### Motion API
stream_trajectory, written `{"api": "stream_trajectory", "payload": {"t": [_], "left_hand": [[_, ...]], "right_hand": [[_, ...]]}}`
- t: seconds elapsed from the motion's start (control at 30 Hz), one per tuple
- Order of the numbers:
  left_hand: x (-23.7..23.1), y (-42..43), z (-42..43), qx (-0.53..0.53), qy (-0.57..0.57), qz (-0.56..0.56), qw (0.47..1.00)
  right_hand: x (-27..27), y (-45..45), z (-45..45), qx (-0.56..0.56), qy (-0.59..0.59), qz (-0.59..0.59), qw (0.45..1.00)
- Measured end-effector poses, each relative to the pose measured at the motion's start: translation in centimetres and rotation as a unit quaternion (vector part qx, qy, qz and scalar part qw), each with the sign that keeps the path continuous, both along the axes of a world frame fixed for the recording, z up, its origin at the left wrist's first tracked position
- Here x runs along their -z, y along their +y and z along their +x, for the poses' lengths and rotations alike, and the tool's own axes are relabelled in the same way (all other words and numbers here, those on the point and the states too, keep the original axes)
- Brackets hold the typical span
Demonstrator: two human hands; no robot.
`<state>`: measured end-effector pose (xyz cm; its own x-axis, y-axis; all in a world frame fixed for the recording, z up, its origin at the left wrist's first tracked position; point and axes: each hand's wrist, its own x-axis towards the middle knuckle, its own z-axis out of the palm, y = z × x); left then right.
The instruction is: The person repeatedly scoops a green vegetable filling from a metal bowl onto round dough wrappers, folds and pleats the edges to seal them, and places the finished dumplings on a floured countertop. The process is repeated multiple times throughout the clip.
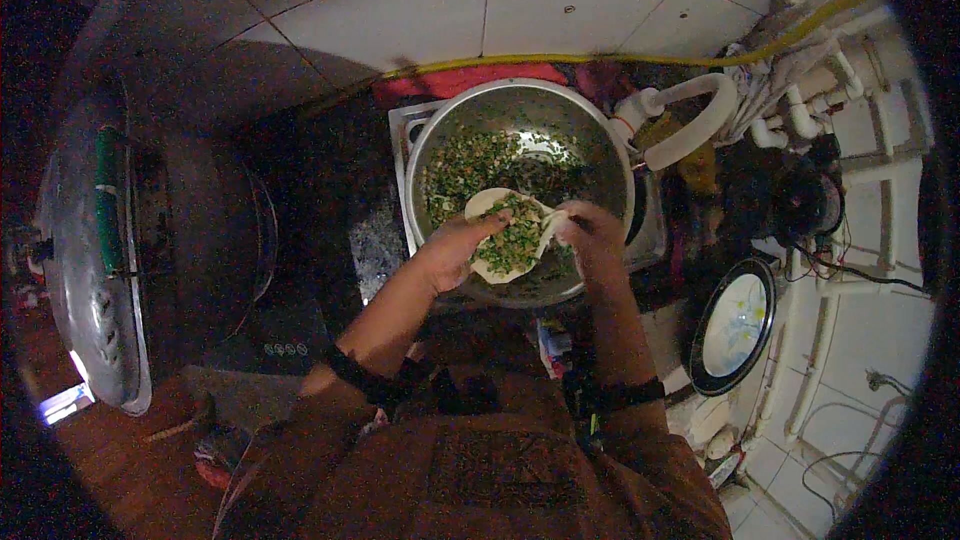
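A round dough wrapper [484, 202] lies across my left hand [450, 249], with that thumb pressing on a mound of chopped green filling [511, 244]. On its right side the wrapper's edge is drawn up into a narrow fold between the fingers of my right hand [594, 236]. Both hands hold it over a large round metal basin [517, 84]. More of the chopped filling [469, 157] is spread inside the basin, mostly towards its left and far sides. The underside of the wrapper and most of my left fingers are hidden.
The basin sits on a metal sink or frame [401, 165]. A large metal lid with a green handle [106, 202] stands at left. White pipes [694, 120] run at right, above a dark-rimmed bowl [733, 325]. A tiled wall [420, 11] rises behind.
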<state>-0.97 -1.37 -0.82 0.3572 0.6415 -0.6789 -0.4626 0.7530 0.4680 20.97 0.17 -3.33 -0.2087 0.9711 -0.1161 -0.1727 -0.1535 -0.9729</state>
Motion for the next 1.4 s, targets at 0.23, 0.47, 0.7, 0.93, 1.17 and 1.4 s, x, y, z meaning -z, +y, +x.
{"api": "stream_trajectory", "payload": {"t": [0.23, 0.47, 0.7, 0.93, 1.17, 1.4], "left_hand": [[0.2, 0.3, 0.0, 0.025, -0.03, -0.017, 0.999], [-0.8, 0.7, 0.8, 0.105, 0.084, 0.069, 0.988], [-0.2, 0.8, 0.6, 0.126, 0.122, 0.083, 0.981], [-2.2, 1.6, 0.5, 0.193, 0.171, 0.054, 0.965], [-1.6, 2.1, 0.1, 0.148, 0.006, 0.043, 0.988], [-0.6, 2.7, 0.8, 0.212, 0.201, 0.048, 0.955]], "right_hand": [[0.3, -0.2, 0.2, 0.008, -0.007, -0.076, 0.997], [-1.7, 0.8, -0.1, -0.037, -0.039, 0.029, 0.998], [-2.8, 0.7, -0.1, -0.077, -0.119, -0.211, 0.967], [-2.6, 0.9, 0.2, -0.084, -0.132, -0.005, 0.988], [-3.1, 0.3, -0.3, -0.093, -0.231, 0.05, 0.967], [-3.4, 0.9, -0.5, -0.132, -0.25, 0.256, 0.924]]}}
